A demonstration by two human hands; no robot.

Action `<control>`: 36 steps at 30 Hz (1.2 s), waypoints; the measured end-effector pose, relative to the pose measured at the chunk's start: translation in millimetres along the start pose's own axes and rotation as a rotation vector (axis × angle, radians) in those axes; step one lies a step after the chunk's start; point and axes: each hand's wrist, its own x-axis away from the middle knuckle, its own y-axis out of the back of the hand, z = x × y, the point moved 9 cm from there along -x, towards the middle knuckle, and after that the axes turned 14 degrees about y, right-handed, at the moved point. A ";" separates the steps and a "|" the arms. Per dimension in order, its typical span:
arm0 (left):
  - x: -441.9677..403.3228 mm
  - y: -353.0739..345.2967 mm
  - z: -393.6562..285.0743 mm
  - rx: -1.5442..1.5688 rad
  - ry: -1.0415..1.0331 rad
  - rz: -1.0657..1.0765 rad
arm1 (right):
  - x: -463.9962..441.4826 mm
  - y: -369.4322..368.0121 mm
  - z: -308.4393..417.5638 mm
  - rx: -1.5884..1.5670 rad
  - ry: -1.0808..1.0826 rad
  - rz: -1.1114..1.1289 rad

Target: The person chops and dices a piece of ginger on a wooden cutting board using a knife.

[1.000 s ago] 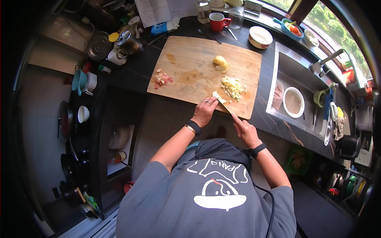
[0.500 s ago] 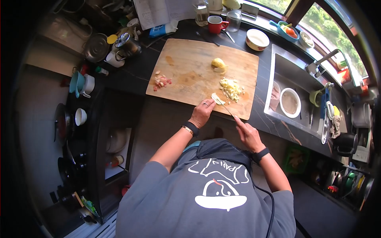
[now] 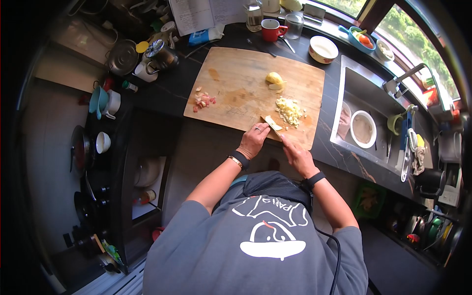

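Note:
Pale yellow slices [image 3: 273, 123], apparently potato, lie near the front edge of the wooden cutting board [image 3: 236, 73]. My left hand [image 3: 253, 139] is closed, its fingertips pressing on the left end of the slices. My right hand [image 3: 298, 155] grips a knife, its blade angled up-left against the slices and mostly hidden. Just beyond them is a pile of small yellow diced pieces [image 3: 291, 111]. A peeled potato [image 3: 274, 78] with a cut piece against it sits farther back. Chopped pink and pale bits [image 3: 203, 100] lie at the board's left side.
Right of the board is a sink [image 3: 351, 78] holding a white round bowl [image 3: 363, 129]. Behind the board stand a red mug [image 3: 271, 31], a glass jar [image 3: 294, 26] and a patterned bowl [image 3: 323, 49]. An open book [image 3: 199, 14] and a kettle-like pot [image 3: 162, 55] are at the back left.
My right hand has moved up and left with the knife, closer to my left hand. The left hand stays on the slices. The whole view has shifted slightly.

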 end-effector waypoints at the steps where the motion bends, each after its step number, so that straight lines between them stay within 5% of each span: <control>1: -0.6 1.0 -0.8 0.000 -0.002 0.003 | 8.2 3.9 0.7 -0.001 -0.002 0.000; 4: -1.1 1.8 -1.8 0.002 -0.008 0.013 | 39.3 14.1 1.4 0.034 -0.132 0.200; 12: -2.4 4.4 -4.0 0.012 -0.030 0.001 | 80.1 65.1 14.3 -0.145 -0.237 0.094; 26: -0.9 -2.7 0.0 -0.030 -0.032 -0.006 | -4.0 7.0 -11.7 -0.487 -0.279 0.041; 35: -3.6 1.5 -1.1 -0.036 -0.021 0.030 | 7.0 11.3 -5.6 -0.309 -0.086 -0.060; 36: -4.8 3.1 -1.5 -0.032 -0.022 0.030 | 26.5 6.6 -13.8 -0.340 -0.209 0.028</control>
